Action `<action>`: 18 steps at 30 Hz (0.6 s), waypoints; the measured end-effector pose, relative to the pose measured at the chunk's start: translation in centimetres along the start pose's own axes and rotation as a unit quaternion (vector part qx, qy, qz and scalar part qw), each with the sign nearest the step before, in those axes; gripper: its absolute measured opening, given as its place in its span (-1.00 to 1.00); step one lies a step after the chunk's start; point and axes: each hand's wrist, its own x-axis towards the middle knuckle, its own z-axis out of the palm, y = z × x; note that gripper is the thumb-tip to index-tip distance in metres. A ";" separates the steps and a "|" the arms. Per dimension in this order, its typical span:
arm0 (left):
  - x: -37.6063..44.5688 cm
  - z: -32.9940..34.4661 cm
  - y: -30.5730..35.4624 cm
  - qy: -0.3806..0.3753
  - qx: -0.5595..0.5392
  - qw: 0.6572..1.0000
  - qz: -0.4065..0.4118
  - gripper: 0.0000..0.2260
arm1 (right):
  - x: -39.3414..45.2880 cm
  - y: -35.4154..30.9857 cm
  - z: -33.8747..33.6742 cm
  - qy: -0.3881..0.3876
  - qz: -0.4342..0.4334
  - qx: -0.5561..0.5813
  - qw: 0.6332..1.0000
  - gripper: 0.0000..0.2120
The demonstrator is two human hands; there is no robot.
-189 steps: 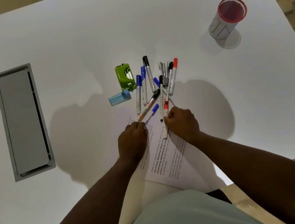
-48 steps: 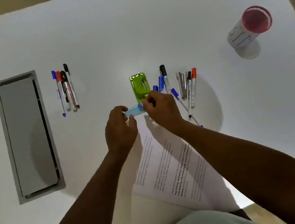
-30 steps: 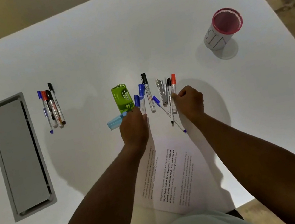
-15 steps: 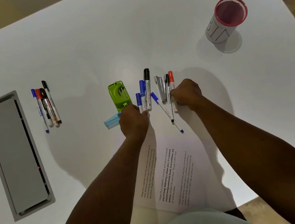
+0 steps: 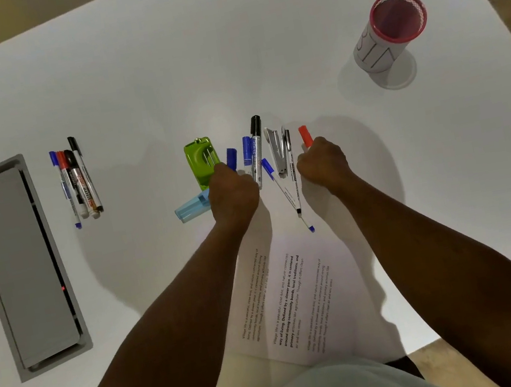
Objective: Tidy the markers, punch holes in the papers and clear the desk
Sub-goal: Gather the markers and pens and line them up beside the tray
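Note:
Loose markers lie in the middle of the white desk [image 5: 254, 40]. My left hand [image 5: 233, 190] is closed around a blue-capped marker [image 5: 231, 158], beside a green hole punch [image 5: 202, 161] and a light blue case [image 5: 192, 208]. My right hand [image 5: 322, 162] grips a red-capped marker [image 5: 305, 136]. Between the hands lie a black-capped marker [image 5: 256, 148], another blue-capped marker [image 5: 247, 153], a silver stapler [image 5: 278, 153] and two thin pens [image 5: 286, 193]. Printed papers [image 5: 293, 299] lie under my forearms. A tidy row of markers [image 5: 78, 183] lies at the left.
A pink-rimmed mesh cup [image 5: 389, 33] stands at the far right. A grey cable hatch [image 5: 21, 265] is set into the desk at the left. The desk's front edge is close to my body, its right edge just beyond the cup.
Since six seconds ago several markers have gone from the pile to a row at the left. In the last half second my right hand has lifted the red-capped marker away from the stapler.

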 end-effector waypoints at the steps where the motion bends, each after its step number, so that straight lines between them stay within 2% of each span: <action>1: 0.1 0.1 0.0 -0.001 0.011 1.000 0.009 -0.74 | -0.2 0.1 0.2 -0.012 0.002 0.010 1.000 -0.63; 4: 0.4 0.8 0.1 -0.009 0.065 0.997 0.048 -0.72 | -0.6 0.6 0.5 -0.035 -0.004 0.018 0.999 -0.59; 10: 0.0 1.0 0.5 -0.025 0.114 0.991 0.062 -0.67 | -1.0 1.0 0.9 0.004 -0.050 -0.020 0.999 -0.58; 18: -0.9 0.5 -0.2 -0.059 -0.006 0.998 0.015 -0.74 | -1.2 0.1 2.1 -0.052 -0.018 0.031 0.998 -0.55</action>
